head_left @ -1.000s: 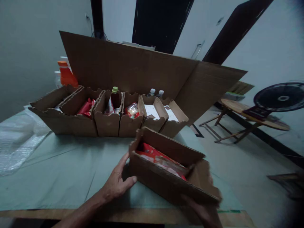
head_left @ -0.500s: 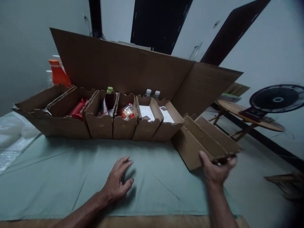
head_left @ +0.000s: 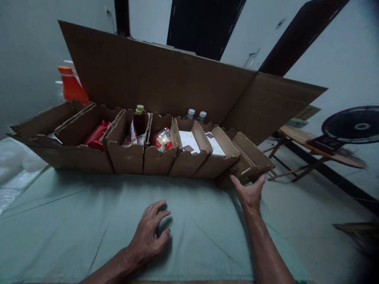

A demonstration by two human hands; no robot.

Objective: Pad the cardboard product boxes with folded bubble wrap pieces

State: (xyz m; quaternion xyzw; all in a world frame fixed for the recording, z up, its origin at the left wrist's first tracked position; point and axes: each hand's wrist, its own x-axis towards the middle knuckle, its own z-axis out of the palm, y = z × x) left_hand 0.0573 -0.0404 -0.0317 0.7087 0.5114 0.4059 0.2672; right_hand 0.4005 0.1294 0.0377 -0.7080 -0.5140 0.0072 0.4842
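Observation:
At the right end of a row of cardboard boxes, my right hand (head_left: 249,194) grips the near end of a two-slot cardboard box (head_left: 254,152), thumb on its left and fingers on its right. That box stands against the row, partly hidden behind its neighbour. My left hand (head_left: 151,232) is held over the green cloth (head_left: 201,228), fingers apart and holding nothing. In the row, one box holds a red packet (head_left: 97,135), another a clear and red food packet (head_left: 162,139), and two hold white patterned boxes (head_left: 188,142).
A tall cardboard panel (head_left: 166,79) stands behind the row. Bottles with white caps (head_left: 191,112) and an orange bottle (head_left: 72,86) are behind the boxes. Bubble wrap (head_left: 20,169) lies at left. A black fan (head_left: 355,126) sits on a wooden table (head_left: 334,152) at right.
My right hand has moved the two-slot cardboard box away from me and leftward, up against the row. My left hand has barely moved. The view has shifted slightly.

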